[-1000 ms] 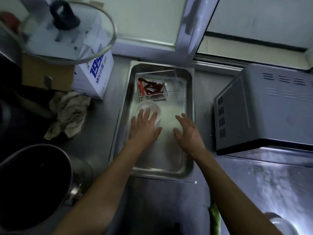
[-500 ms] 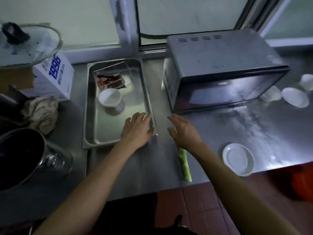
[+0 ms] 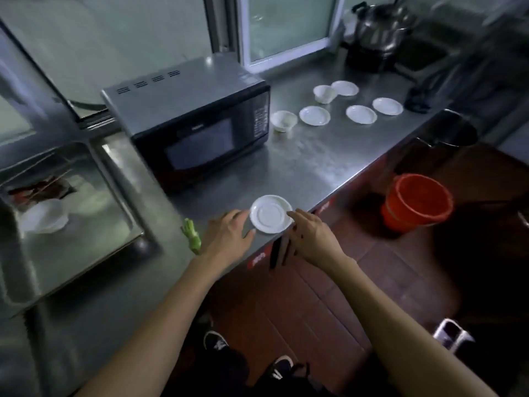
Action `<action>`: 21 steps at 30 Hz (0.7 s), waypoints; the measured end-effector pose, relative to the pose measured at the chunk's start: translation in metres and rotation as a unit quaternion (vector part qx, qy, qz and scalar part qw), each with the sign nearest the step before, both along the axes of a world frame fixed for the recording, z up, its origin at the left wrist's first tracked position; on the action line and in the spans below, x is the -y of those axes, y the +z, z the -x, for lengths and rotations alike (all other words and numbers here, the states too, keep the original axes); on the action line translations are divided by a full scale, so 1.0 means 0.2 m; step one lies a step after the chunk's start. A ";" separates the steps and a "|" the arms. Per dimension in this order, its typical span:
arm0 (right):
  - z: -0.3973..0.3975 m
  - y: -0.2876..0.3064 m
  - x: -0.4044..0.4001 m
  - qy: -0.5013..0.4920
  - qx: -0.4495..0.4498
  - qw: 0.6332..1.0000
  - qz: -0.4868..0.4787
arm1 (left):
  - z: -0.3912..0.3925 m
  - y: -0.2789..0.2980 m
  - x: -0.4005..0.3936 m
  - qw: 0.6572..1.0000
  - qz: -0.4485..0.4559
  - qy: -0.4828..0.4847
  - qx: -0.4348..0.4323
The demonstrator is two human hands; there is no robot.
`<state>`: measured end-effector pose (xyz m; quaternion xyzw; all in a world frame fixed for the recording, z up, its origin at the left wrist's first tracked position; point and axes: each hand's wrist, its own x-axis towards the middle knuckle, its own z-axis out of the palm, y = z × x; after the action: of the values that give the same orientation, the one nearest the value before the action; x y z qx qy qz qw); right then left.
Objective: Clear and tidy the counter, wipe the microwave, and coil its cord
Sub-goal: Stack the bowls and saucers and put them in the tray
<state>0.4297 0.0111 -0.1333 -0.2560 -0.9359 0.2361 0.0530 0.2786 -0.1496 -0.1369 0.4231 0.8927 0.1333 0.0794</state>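
A white saucer (image 3: 270, 214) lies upside down at the front edge of the steel counter (image 3: 320, 164). My left hand (image 3: 227, 237) is at its left rim and my right hand (image 3: 310, 237) at its right rim, fingers straight, fingertips at or just off the saucer. The black and silver microwave (image 3: 194, 121) stands behind it. Its cord is hidden. Several more white saucers (image 3: 314, 115) and two small bowls (image 3: 283, 121) are spread to the right of the microwave.
A steel tray (image 3: 86, 219) at the left holds a white bowl (image 3: 45, 217) and a clear box of red scraps. A green vegetable piece (image 3: 191, 234) lies by my left wrist. An orange bucket (image 3: 416, 202) stands on the floor. A kettle (image 3: 378, 27) sits at the back right.
My view swung right from the tray to the counter's front. Both hands left the tray and moved to either side of the white saucer.
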 end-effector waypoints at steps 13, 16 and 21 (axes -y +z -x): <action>-0.42 -0.15 -0.31 -0.132 0.011 0.991 0.034 | -0.23 -0.13 -0.59 0.990 0.037 -0.128 0.048; -0.39 -0.17 -0.46 -0.138 0.024 0.990 0.026 | -0.18 -0.17 -0.76 0.987 0.030 -0.142 0.066; -0.24 -0.14 -0.72 -0.149 0.034 0.988 0.017 | -0.03 -0.20 -1.06 0.985 0.027 -0.161 0.061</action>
<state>0.4772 0.1557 -0.1613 -0.4009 -0.8845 0.2331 0.0514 0.2846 0.0619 -0.1770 0.5503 0.8095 0.1205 0.1654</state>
